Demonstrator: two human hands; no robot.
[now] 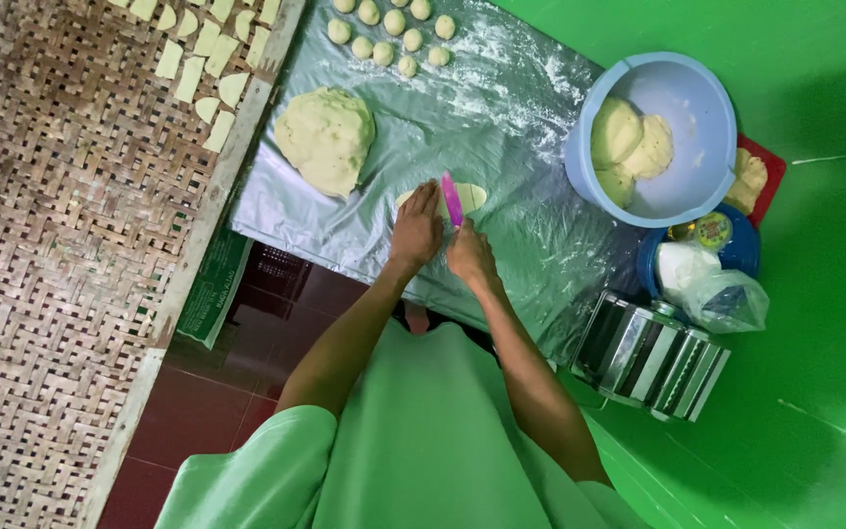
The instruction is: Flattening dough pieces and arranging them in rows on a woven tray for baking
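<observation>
A small flat round of pale dough (469,195) lies on a floured plastic sheet (501,118). My left hand (415,227) rests flat on its near left side, fingers together. My right hand (469,253) grips a pink plastic scraper (451,199) that stands on edge across the dough round. A large lump of dough (325,138) sits to the left of my hands.
Several small dough balls (392,29) lie at the far end of the sheet. A blue bowl (692,93) with dough lumps stands at right, beside a red tray (771,167), a bagged blue container (727,260) and a metal roller machine (650,358). Cut dough pieces (210,59) dry on a woven mat (61,255) at left.
</observation>
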